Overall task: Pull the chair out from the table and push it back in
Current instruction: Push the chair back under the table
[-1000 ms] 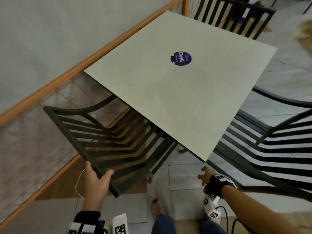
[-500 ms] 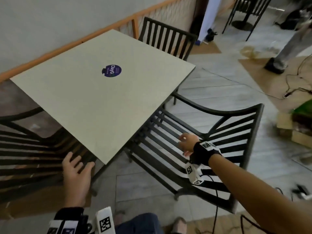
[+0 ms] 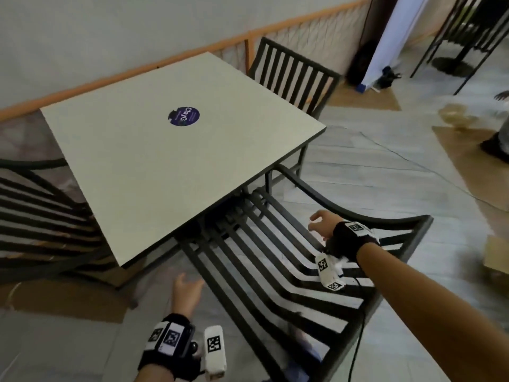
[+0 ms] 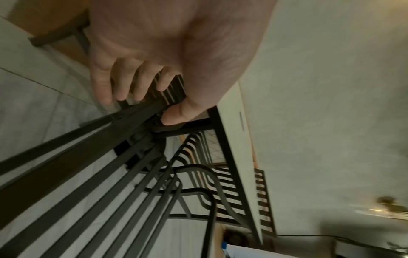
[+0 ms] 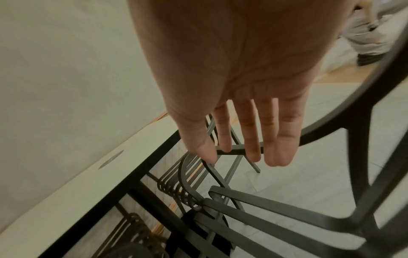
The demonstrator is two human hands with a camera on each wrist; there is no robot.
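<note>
1. The left hand (image 3: 187, 292) is hovering released beside the chair (image 3: 275, 266)'s near edge.
2. The right hand (image 3: 321, 226) is reaching, released, over the slats.
3. The chair is sitting partly under the bench (image 3: 132, 166); both hands need a frame grip first, likely.

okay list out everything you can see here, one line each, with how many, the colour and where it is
table: one, cream top, dark frame, by the wall
sticker: one, purple, on the tabletop
chairs: three, black slatted metal; near one below the hands, seat front under the table; one at the far side; one at left
railing: one, orange, along the wall
left hand: one, open, beside the near chair
right hand: one, open, above its slats
</note>
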